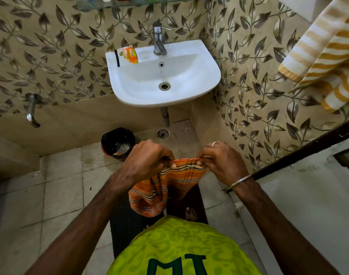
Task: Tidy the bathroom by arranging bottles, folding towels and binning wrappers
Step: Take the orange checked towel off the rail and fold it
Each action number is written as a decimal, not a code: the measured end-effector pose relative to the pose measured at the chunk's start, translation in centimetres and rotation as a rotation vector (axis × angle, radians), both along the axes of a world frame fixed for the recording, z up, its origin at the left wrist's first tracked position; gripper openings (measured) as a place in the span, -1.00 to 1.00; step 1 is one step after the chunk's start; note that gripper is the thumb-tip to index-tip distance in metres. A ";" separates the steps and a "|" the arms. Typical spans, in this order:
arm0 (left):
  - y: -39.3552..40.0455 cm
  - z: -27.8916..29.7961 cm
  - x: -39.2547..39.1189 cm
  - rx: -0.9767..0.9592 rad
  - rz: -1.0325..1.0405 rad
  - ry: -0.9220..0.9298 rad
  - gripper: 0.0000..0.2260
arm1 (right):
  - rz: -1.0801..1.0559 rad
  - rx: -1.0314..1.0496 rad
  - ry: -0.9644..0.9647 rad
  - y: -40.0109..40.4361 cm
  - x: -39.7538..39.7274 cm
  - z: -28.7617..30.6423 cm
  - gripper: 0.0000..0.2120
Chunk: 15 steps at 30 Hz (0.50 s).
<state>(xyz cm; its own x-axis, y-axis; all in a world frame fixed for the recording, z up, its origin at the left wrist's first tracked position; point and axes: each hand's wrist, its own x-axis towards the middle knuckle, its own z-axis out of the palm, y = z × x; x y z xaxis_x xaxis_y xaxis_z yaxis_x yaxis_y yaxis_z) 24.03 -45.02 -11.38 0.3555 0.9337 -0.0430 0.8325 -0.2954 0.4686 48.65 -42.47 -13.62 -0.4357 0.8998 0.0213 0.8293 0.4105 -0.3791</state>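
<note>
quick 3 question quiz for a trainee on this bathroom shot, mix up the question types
1. True or false: both hands pinch the top edge of the orange striped towel.
2. The orange wrapper lies: A) in the black bin B) on the sink rim, left of the tap C) on the floor.
3. Fill in: the yellow striped towel hangs at the upper ____ of the view.

Key
1. True: the left hand and right hand both grip it.
2. B
3. right
</note>
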 end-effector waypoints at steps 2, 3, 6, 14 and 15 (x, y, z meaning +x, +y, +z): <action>0.0 0.0 0.0 0.015 -0.005 -0.012 -0.79 | -0.031 -0.051 0.053 0.1 -0.2 0.2 -0.93; 0.1 -0.1 -0.1 0.026 -0.005 -0.014 -0.81 | -0.043 -0.067 0.089 0.2 -0.2 0.3 -0.94; 0.2 -0.1 -0.3 0.039 0.006 -0.032 -0.83 | -0.060 -0.064 0.062 0.5 0.0 0.3 -0.93; 0.7 -0.3 -0.9 0.044 0.062 -0.085 -0.80 | -0.110 -0.327 0.328 0.9 1.1 1.0 -0.82; 0.8 -0.4 -0.8 0.064 0.104 -0.109 -0.76 | -0.101 -0.356 0.374 0.9 1.2 1.1 -0.84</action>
